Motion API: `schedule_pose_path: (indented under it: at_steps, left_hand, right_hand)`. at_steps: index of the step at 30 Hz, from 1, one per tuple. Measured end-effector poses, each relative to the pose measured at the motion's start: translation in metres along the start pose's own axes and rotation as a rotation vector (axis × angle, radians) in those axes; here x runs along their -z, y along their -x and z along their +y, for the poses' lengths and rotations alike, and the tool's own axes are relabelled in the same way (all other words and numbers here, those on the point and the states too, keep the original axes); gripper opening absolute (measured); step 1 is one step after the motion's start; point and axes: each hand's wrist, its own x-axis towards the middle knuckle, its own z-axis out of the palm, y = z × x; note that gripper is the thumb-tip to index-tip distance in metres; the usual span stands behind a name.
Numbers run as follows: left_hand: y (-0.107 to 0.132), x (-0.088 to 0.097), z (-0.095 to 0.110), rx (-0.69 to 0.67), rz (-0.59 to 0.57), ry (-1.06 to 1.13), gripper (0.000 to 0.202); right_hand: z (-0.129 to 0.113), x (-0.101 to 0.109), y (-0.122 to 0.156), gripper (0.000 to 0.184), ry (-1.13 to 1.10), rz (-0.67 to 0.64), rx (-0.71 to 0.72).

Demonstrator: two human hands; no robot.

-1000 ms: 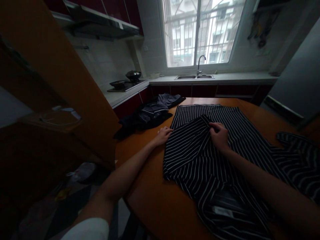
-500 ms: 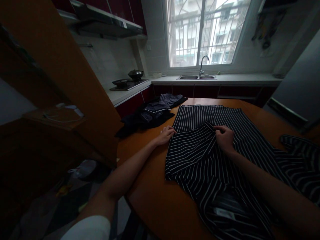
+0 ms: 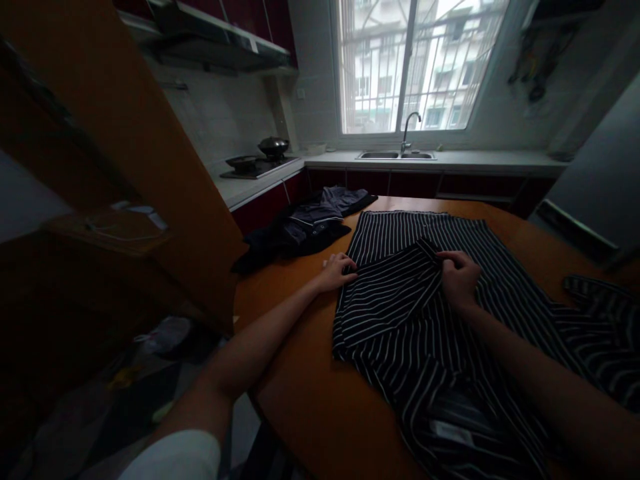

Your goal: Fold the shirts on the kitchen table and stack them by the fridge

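Note:
A black shirt with white stripes [image 3: 505, 293] lies spread over the table, its collar opening and pale label [image 3: 451, 432] toward me. One sleeve [image 3: 385, 293] is laid across the body, its stripes running at an angle to those beneath. My right hand [image 3: 461, 279] pinches the end of this sleeve between thumb and fingers, near the middle of the shirt. At the shirt's left edge, my left hand [image 3: 336, 272] has its fingers bent and closed on the fabric. The other sleeve [image 3: 600, 300] stretches off to the right.
The shirt rests on a round-edged wooden table [image 3: 295, 380]. Dark clothes [image 3: 310, 227] are heaped at its far left. Behind are a counter with a sink [image 3: 380, 155], a stove [image 3: 257, 168] with pans, and a window. A bag [image 3: 170, 335] sits on the floor at left.
My right hand has drawn the sleeve end slightly to the right. My left hand has shifted a little at the shirt's left edge, its fingertips now further onto the fabric.

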Motion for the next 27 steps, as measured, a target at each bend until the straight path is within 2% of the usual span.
schedule_pose_path:
  at_steps: [2,4,8,11,14,16,18,20,21,24,27]
  left_hand:
    - [0.002,0.001,0.002,-0.006,0.013,-0.012,0.026]
    - [0.005,0.005,0.008,-0.038,0.052,-0.025,0.031]
    - [0.015,0.008,0.034,-0.199,0.123,-0.045,0.042]
    - [0.025,-0.001,0.056,-0.267,0.055,-0.049,0.047]
    - [0.032,-0.015,0.065,-0.261,-0.065,-0.082,0.054]
    - [0.033,-0.023,0.063,-0.230,-0.135,-0.113,0.060]
    - [0.032,-0.028,0.058,-0.203,-0.172,-0.138,0.063]
    - [0.030,-0.029,0.055,-0.189,-0.182,-0.149,0.063]
    - [0.029,-0.029,0.054,-0.186,-0.182,-0.150,0.063]
    - [0.032,-0.021,0.060,-0.176,-0.186,-0.162,0.065]
    - [0.040,-0.010,0.076,-0.266,-0.169,-0.178,0.064]
  right_hand:
    - [0.000,0.001,0.000,0.028,0.028,0.004,0.029]
    - [0.002,0.003,0.000,0.027,0.115,-0.048,0.027]
    - [0.004,0.005,0.004,0.026,0.464,-0.217,0.083]
    - [-0.003,0.001,0.011,0.039,0.530,-0.356,0.250]
    - [-0.011,-0.010,0.022,0.048,0.466,-0.629,0.388]
    - [-0.010,-0.018,0.030,0.051,0.484,-0.793,0.379]
    - [-0.007,-0.023,0.034,0.058,0.540,-0.883,0.320]
    - [-0.003,-0.024,0.034,0.060,0.583,-0.897,0.276]
    - [-0.002,-0.022,0.032,0.059,0.598,-0.864,0.255]
    - [-0.002,-0.014,0.019,0.049,0.646,-0.675,0.176]
    - [0.002,-0.005,0.006,0.042,0.744,-0.518,0.098]
